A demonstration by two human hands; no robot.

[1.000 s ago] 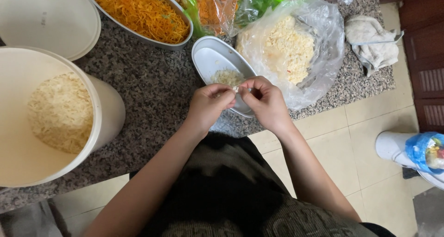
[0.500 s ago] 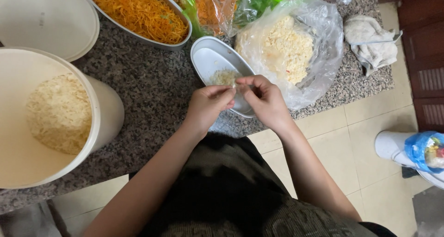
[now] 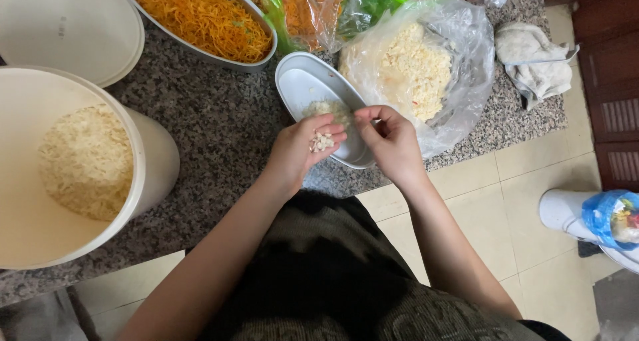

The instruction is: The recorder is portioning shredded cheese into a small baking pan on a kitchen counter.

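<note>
My left hand (image 3: 301,148) is cupped palm-up over the near end of a white oval dish (image 3: 307,84), holding a small heap of pale crumbled bits (image 3: 322,141). My right hand (image 3: 391,141) is just to its right, fingers pinched together near the left fingertips; I cannot tell if it holds any bits. A little pile of the same pale bits (image 3: 327,108) lies in the dish under the fingers. Behind my right hand, an open clear plastic bag (image 3: 466,61) holds pale yellowish crumbled food (image 3: 416,68).
On the speckled granite counter (image 3: 213,134): a large cream bucket (image 3: 143,174) of pale shreds at left, its lid (image 3: 66,28) behind, a metal oval tray of orange shreds (image 3: 200,18), bags of vegetables, a crumpled cloth (image 3: 536,61). Tiled floor and a white-and-blue container (image 3: 599,221) at right.
My hands were pressed together over the dish; now they have parted slightly, and the left palm has turned up, showing pale bits in it.
</note>
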